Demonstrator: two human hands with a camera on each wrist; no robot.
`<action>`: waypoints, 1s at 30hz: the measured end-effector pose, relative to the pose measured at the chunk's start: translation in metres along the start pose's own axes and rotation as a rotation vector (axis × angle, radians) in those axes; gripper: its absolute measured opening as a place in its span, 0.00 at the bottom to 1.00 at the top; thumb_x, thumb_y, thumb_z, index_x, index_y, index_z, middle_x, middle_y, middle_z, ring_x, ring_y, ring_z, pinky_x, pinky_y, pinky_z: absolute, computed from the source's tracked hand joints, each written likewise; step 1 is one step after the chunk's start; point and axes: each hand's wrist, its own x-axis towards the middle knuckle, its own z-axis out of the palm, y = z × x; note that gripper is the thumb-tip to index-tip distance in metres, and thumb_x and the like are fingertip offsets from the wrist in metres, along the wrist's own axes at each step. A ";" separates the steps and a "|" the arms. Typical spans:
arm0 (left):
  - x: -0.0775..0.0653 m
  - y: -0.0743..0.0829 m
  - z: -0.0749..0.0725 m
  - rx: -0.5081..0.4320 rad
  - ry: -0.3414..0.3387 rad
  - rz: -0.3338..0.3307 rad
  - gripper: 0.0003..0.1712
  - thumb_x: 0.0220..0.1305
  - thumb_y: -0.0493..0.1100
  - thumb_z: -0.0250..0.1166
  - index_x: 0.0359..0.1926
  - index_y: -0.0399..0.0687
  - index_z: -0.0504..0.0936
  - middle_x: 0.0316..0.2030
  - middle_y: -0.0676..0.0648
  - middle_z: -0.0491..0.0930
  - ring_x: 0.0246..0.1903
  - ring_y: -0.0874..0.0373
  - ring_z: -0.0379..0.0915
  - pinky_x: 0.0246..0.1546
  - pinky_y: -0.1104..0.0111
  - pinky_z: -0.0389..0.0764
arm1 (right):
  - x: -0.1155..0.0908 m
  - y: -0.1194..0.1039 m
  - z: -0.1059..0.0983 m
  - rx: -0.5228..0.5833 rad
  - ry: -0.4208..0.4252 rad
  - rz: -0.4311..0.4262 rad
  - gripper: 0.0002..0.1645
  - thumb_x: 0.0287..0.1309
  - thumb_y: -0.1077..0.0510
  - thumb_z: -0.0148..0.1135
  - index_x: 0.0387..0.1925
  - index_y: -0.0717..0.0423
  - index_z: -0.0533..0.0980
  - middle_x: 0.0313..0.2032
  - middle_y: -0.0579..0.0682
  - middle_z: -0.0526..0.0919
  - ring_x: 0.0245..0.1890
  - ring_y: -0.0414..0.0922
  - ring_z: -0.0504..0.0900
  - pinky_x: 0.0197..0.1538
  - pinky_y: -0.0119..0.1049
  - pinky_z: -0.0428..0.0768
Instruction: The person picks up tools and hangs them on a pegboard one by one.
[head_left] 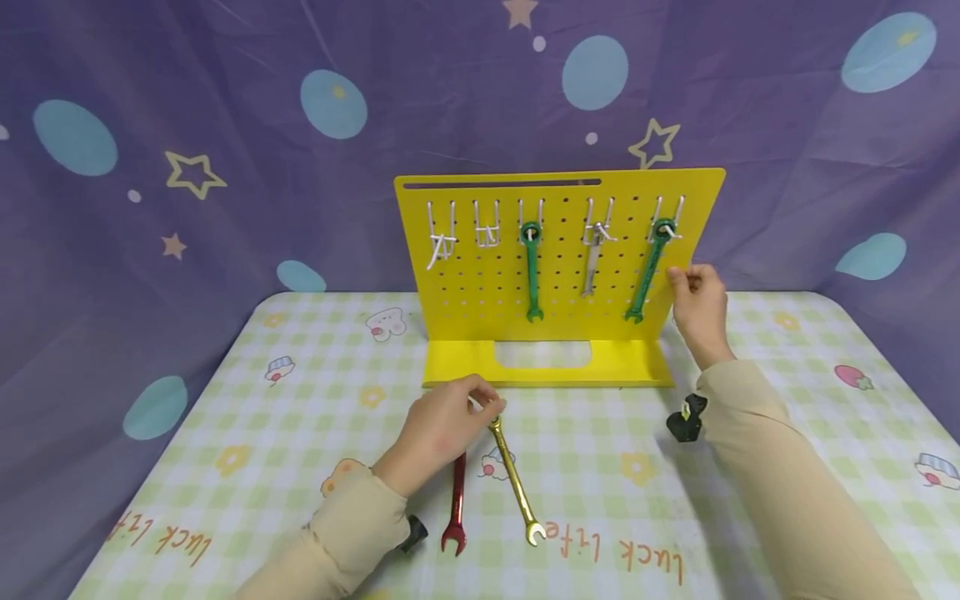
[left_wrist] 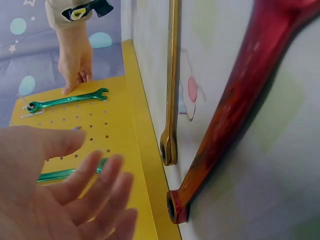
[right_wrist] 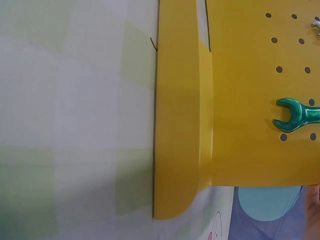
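My left hand (head_left: 453,417) hovers above the ring end of a gold wrench (head_left: 514,479), fingers loosely bent and holding nothing. In the left wrist view, the gold wrench (left_wrist: 171,90) and a red wrench (left_wrist: 225,110) lie on the cloth beyond those fingers. From the head, the left hand covers the upper end of the red wrench (head_left: 457,504). My right hand (head_left: 701,310) pinches the right edge of a yellow pegboard (head_left: 468,308), thumb on its front. Near that thumb, a green wrench (head_left: 647,275) hangs from a hook.
Another green wrench (head_left: 533,279) and a smaller silver wrench (head_left: 592,267) hang on the pegboard. Two white hooks at its left, including the leftmost hook (head_left: 441,242), carry no wrench. A checkered cloth (head_left: 300,450) covers the table, with a purple curtain (head_left: 465,108) behind.
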 end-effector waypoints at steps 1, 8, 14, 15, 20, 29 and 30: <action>-0.003 -0.001 0.001 0.001 -0.010 0.000 0.08 0.67 0.52 0.65 0.40 0.56 0.84 0.34 0.58 0.82 0.30 0.62 0.74 0.34 0.65 0.75 | 0.000 0.000 0.000 0.002 0.001 -0.001 0.24 0.73 0.50 0.52 0.48 0.72 0.70 0.41 0.60 0.77 0.32 0.31 0.68 0.39 0.26 0.69; -0.013 -0.008 0.014 -0.017 -0.059 0.016 0.07 0.65 0.49 0.68 0.38 0.52 0.85 0.32 0.58 0.81 0.29 0.63 0.74 0.34 0.66 0.75 | -0.001 0.000 0.000 0.013 -0.005 0.002 0.23 0.73 0.51 0.52 0.47 0.71 0.69 0.41 0.59 0.77 0.31 0.30 0.68 0.39 0.25 0.69; -0.019 -0.011 0.022 0.061 -0.028 0.033 0.09 0.60 0.48 0.72 0.35 0.47 0.87 0.31 0.53 0.81 0.32 0.59 0.75 0.37 0.64 0.77 | -0.001 0.000 0.000 0.015 0.011 -0.023 0.21 0.73 0.52 0.53 0.44 0.71 0.70 0.39 0.59 0.77 0.30 0.28 0.67 0.38 0.24 0.69; -0.019 -0.011 0.023 0.073 -0.023 0.039 0.09 0.59 0.48 0.73 0.34 0.47 0.87 0.31 0.52 0.81 0.33 0.59 0.76 0.37 0.64 0.78 | 0.000 0.000 0.000 0.017 0.014 -0.027 0.20 0.73 0.53 0.53 0.44 0.71 0.70 0.39 0.59 0.77 0.30 0.28 0.67 0.38 0.24 0.69; -0.019 -0.010 0.025 0.093 -0.022 0.037 0.13 0.58 0.50 0.74 0.35 0.45 0.88 0.32 0.51 0.82 0.33 0.58 0.76 0.37 0.63 0.78 | 0.000 0.000 -0.001 0.013 -0.001 -0.021 0.21 0.73 0.52 0.52 0.44 0.71 0.69 0.40 0.59 0.77 0.31 0.29 0.68 0.39 0.24 0.69; -0.015 -0.007 0.029 0.093 -0.055 0.014 0.19 0.53 0.54 0.76 0.35 0.44 0.87 0.31 0.51 0.82 0.30 0.59 0.74 0.34 0.65 0.77 | 0.000 -0.001 -0.003 0.010 -0.049 0.006 0.25 0.73 0.47 0.49 0.47 0.70 0.68 0.42 0.58 0.76 0.34 0.33 0.70 0.39 0.26 0.70; -0.015 -0.006 0.030 0.097 -0.058 0.013 0.21 0.52 0.56 0.77 0.36 0.43 0.87 0.31 0.52 0.81 0.29 0.59 0.73 0.33 0.65 0.76 | 0.000 -0.001 -0.003 0.010 -0.050 0.005 0.25 0.73 0.47 0.49 0.47 0.70 0.68 0.41 0.58 0.75 0.34 0.33 0.69 0.39 0.26 0.70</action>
